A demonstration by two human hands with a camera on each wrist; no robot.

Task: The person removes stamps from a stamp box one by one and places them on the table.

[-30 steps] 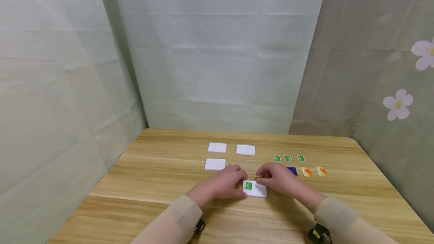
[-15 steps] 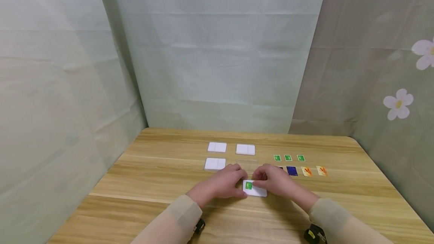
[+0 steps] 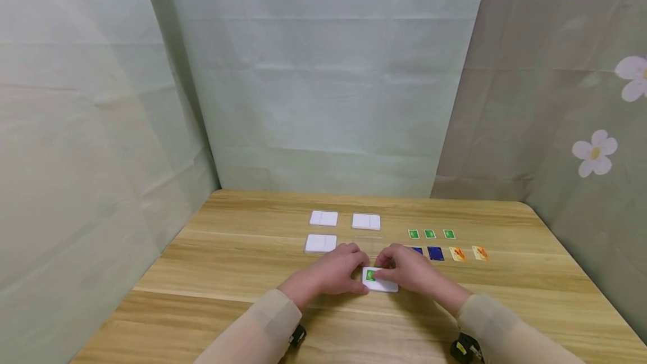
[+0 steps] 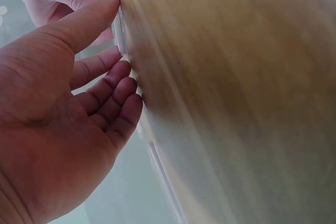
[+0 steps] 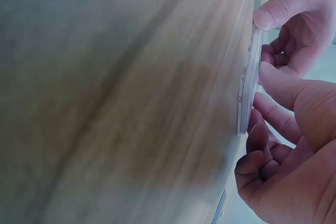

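A flat white card case (image 3: 387, 286) lies in front of me on the table, with a small green picture square (image 3: 369, 275) on its left half. My left hand (image 3: 332, 272) grips the case's left end, thumb at the near corner and fingers at the far one; its other fingers (image 4: 126, 93) curl against the side. From the right, my right hand (image 3: 411, 268) reaches over the case. Its thumb tip touches the green square and covers part of it, while the index finger bends behind. Whether those fingertips pinch the square is hidden.
Behind the hands lie a clear plastic cover (image 3: 368, 243) and several white two-panel cases, one at left (image 3: 320, 243). To the right are green squares (image 3: 429, 233), blue squares (image 3: 435, 253) and orange squares (image 3: 457, 254) in rows. Cloth hangs (image 3: 323, 100) behind the wooden table (image 3: 242, 263).
My right hand has moved left across the case, so its thumb tip now overlaps the green square. A second blue square shows beside that hand. My left hand stays in place.
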